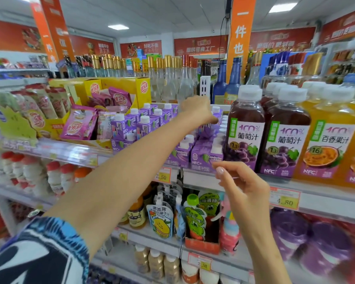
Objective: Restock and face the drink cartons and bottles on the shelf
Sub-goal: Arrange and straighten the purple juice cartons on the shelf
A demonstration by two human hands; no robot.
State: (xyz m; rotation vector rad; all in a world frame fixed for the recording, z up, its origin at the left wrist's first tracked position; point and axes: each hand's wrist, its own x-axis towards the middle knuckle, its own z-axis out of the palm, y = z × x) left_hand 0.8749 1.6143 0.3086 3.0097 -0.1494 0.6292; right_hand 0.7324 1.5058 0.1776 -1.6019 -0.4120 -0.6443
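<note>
Purple drink cartons (148, 126) with white caps stand in rows on the upper shelf (193, 179). My left hand (197, 109) reaches far back over them and grips a purple carton (215, 117) in the rear row; its fingers are partly hidden. My right hand (242, 185) hovers in front of the shelf edge, fingers loosely curled, holding nothing. Just right of the cartons stand two grape juice bottles (246, 132) with white caps, then orange passion-fruit juice bottles (328, 140).
Yellow boxes of pink snack pouches (80, 124) fill the shelf's left part. Clear and blue glass bottles (172, 78) line the top behind. Below are pouch drinks (160, 218), small white bottles with red caps (53, 177) and price tags (285, 198).
</note>
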